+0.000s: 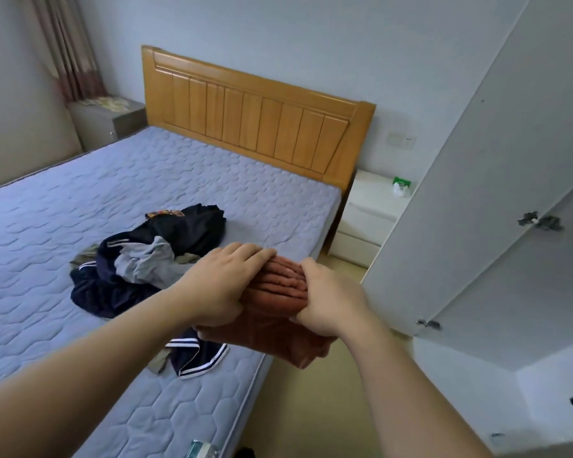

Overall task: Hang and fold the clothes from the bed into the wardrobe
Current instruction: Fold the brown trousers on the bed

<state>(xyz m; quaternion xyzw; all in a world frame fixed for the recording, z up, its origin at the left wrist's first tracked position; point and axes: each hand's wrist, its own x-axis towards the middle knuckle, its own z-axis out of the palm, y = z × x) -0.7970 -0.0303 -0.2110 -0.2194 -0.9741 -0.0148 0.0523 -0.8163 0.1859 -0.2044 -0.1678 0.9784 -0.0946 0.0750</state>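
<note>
folded rust-brown knit bundle [280, 285] lies crosswise, fingers of left hand [225, 279] and right hand [331, 299] clasping its ends; white wardrobe [477, 193] at frame right.

2 hands: left hand [224, 285], right hand [328, 302]. 1 folded rust-brown garment [278, 287] btw them. 1 heap of dark clothes [153, 259] at its 9 o'clock; no. of pieces can't be told. 1 bed [80, 206]. 2 nightstands: grey nightstand [106, 119] at 11 o'clock, white nightstand [368, 213] at 2 o'clock. 1 wardrobe door [477, 160] at 3 o'clock w/ 2 hinges: upper hinge [540, 222], lower hinge [428, 323]. 1 curtain [67, 44] at 11 o'clock.
</note>
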